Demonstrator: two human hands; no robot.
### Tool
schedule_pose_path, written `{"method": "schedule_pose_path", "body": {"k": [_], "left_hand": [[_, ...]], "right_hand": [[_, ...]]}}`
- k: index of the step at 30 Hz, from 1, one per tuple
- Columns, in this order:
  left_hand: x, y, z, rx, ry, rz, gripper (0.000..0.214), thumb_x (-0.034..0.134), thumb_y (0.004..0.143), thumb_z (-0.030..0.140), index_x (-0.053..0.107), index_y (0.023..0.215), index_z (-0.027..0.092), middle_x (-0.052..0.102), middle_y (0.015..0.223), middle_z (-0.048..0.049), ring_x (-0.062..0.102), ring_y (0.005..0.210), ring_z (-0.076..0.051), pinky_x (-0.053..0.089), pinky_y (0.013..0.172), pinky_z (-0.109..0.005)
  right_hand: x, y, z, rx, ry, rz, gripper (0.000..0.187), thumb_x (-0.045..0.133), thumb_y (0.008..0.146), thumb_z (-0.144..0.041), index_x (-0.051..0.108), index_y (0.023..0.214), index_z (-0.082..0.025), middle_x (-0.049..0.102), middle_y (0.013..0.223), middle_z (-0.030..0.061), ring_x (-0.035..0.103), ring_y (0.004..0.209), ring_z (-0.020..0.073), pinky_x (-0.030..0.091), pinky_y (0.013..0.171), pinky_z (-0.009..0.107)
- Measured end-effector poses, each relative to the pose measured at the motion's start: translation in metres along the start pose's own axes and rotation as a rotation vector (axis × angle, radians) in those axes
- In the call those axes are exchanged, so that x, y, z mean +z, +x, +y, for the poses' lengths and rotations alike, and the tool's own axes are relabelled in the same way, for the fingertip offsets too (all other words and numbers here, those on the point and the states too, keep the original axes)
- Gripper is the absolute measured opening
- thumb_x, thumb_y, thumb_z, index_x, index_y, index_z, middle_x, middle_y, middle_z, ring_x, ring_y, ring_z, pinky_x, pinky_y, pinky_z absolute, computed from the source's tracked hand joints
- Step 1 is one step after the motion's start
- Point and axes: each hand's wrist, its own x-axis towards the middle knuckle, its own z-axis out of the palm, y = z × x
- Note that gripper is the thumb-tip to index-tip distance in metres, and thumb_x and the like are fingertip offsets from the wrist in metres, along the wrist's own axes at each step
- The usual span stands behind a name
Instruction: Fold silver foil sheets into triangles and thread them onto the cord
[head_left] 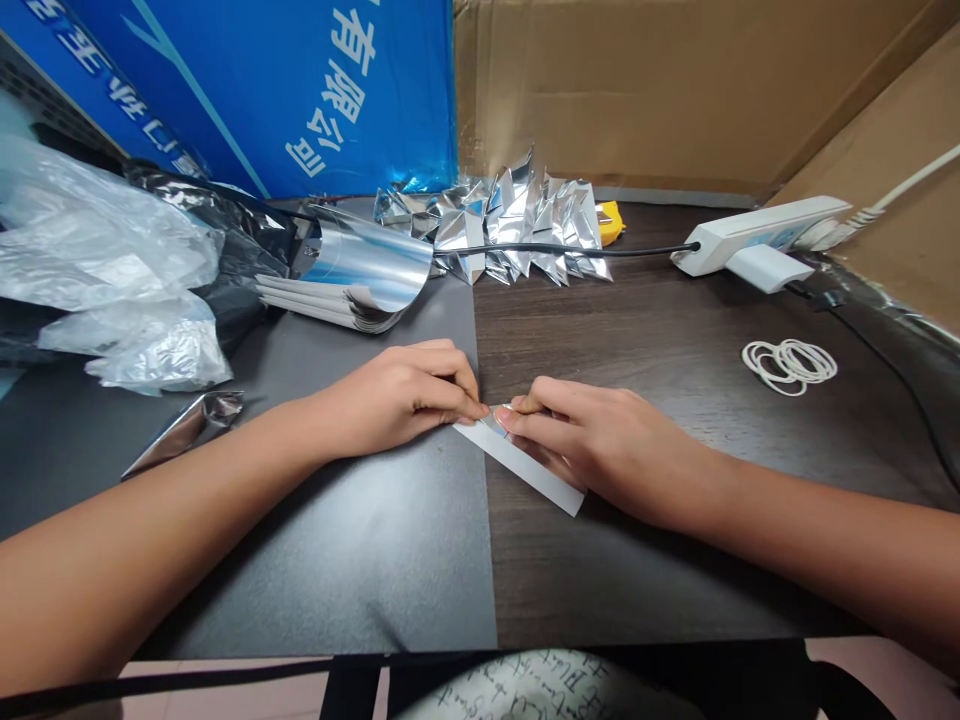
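My left hand (420,395) pinches the left end of a silvery foil sheet with a white back (525,466), close to the seam where the grey mat meets the dark wood. My right hand (600,440) has its thumb and fingers closed on the same sheet, just right of my left fingertips. A white strip of the sheet's edge shows below both hands, slanting down to the right. The right hand hides part of its shiny side. Beyond my hands lies a curled stack of silvery sheets (360,265). Folded silver foil pieces (525,225) stand in a row behind.
Crumpled clear plastic bags (112,260) and a small foil piece (187,430) lie at left. To the right are white rubber bands (791,365) and a power strip (765,235) with a black cable crossing the table. A yellow tape measure (611,222) sits before the cardboard (615,90).
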Motion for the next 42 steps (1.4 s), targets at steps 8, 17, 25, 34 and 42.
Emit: {"method": "schedule_pose_path", "body": {"k": [8,17,25,34,42], "left_hand": [[0.000,0.000,0.002,-0.014,0.008,-0.017,0.022,0.057,0.098,0.014,0.077,0.097,0.022,0.074,0.095,-0.0056,0.063,0.088,-0.015,0.051,0.079,-0.027],[-0.003,0.000,0.001,-0.048,0.009,-0.042,0.022,0.057,0.098,0.016,0.078,0.093,0.022,0.069,0.092,-0.0045,0.060,0.085,-0.013,0.048,0.079,-0.025],[-0.012,0.000,0.001,-0.072,0.005,-0.127,0.025,0.059,0.099,0.023,0.079,0.084,0.023,0.068,0.094,-0.0053,0.060,0.088,-0.014,0.048,0.080,-0.025],[-0.009,-0.002,-0.006,-0.110,-0.083,0.019,0.023,0.058,0.096,0.012,0.077,0.106,0.020,0.074,0.099,-0.0054,0.069,0.088,-0.012,0.053,0.077,-0.021],[-0.005,-0.004,-0.005,0.007,0.041,-0.013,0.028,0.054,0.096,0.008,0.077,0.106,0.021,0.072,0.098,-0.0060,0.062,0.090,-0.014,0.050,0.083,-0.026]], "right_hand": [[0.000,0.000,0.001,-0.004,-0.005,-0.011,0.020,0.051,0.100,-0.019,0.067,0.114,-0.019,0.061,0.098,0.0060,0.061,0.081,0.0178,0.047,0.063,0.028],[0.005,0.000,0.003,-0.007,0.034,-0.003,0.018,0.051,0.099,-0.017,0.065,0.109,-0.019,0.061,0.099,0.0055,0.061,0.084,0.0171,0.050,0.070,0.029],[0.003,0.001,0.003,-0.007,0.042,-0.025,0.017,0.050,0.100,-0.016,0.065,0.107,-0.017,0.059,0.098,0.0056,0.060,0.084,0.0169,0.050,0.070,0.030],[0.004,0.003,0.002,-0.016,0.032,0.012,0.017,0.052,0.098,-0.014,0.067,0.106,-0.016,0.060,0.096,0.0063,0.062,0.082,0.0168,0.051,0.070,0.029],[0.004,0.002,0.003,-0.029,0.017,0.013,0.016,0.051,0.099,-0.015,0.066,0.102,-0.016,0.058,0.093,0.0049,0.062,0.082,0.0170,0.052,0.071,0.030]]}}
